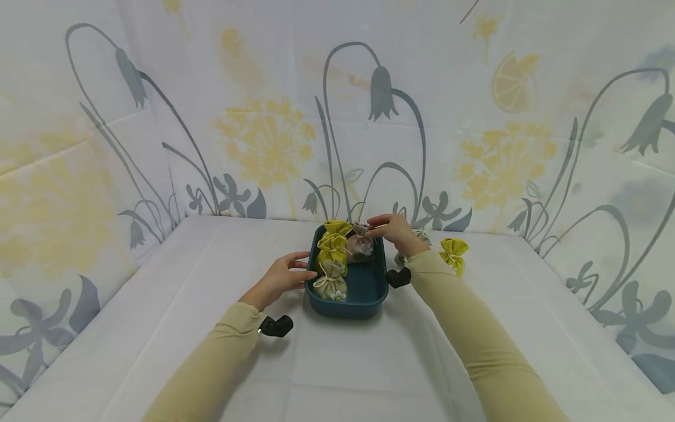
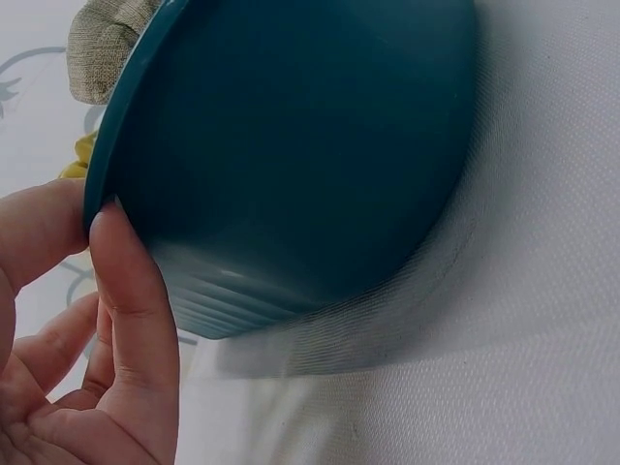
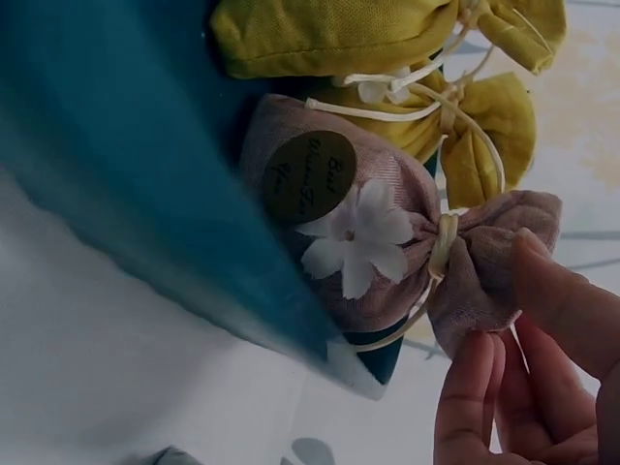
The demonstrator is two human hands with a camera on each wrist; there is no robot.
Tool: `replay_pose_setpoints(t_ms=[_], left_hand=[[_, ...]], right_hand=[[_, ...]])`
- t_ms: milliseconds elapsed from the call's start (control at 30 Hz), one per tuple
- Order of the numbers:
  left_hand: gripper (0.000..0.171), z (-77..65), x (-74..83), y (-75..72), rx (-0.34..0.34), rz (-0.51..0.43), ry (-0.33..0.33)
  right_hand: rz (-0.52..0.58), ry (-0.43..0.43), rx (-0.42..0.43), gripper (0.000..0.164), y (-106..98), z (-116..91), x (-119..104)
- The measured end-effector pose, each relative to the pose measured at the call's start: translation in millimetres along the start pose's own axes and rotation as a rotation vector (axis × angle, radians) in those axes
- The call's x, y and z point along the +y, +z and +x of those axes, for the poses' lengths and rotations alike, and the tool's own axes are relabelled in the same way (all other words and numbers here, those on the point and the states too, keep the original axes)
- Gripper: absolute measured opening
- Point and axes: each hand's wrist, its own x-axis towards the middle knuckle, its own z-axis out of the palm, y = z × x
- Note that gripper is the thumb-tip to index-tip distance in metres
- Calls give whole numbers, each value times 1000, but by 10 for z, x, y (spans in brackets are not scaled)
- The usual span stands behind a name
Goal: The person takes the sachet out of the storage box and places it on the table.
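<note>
Right grip pinched on pink pouch beside yellow pouches, left grip pinched on tub.

The tub sits on the surface before the cloth. Inside, three pouches line its left, front to back; a fourth pouch stands back right, top between the right fingers. More pouches lie right; the left fingers are on its left rim.

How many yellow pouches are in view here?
3: one yellow pouch in the far left of the blue bin, another just nearer, a third on the table beyond the right forearm. More may be hidden.
</note>
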Motion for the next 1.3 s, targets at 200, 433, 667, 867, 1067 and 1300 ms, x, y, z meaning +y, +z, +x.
replay_pose_setpoints(t_ms=[200, 433, 667, 867, 1067, 1300], left_hand=[[63, -14, 11, 7, 5, 9, -1], [63, -5, 14, 12, 6, 4, -3], [62, -1, 12, 8, 8, 9, -5], [61, 3, 12, 3, 14, 14, -14], [62, -13, 27, 3, 20, 20, -16], [62, 2, 3, 2, 17, 15, -14]], right_hand=[[-36, -9, -29, 37, 18, 33, 0], [-59, 15, -41, 34, 10, 50, 14], [-52, 15, -44, 31, -6, -1, -12], [-49, 32, -21, 31, 17, -58, -88], [-52, 36, 13, 30, 18, -144, -179], [-77, -9, 19, 31, -35, -271, -239]])
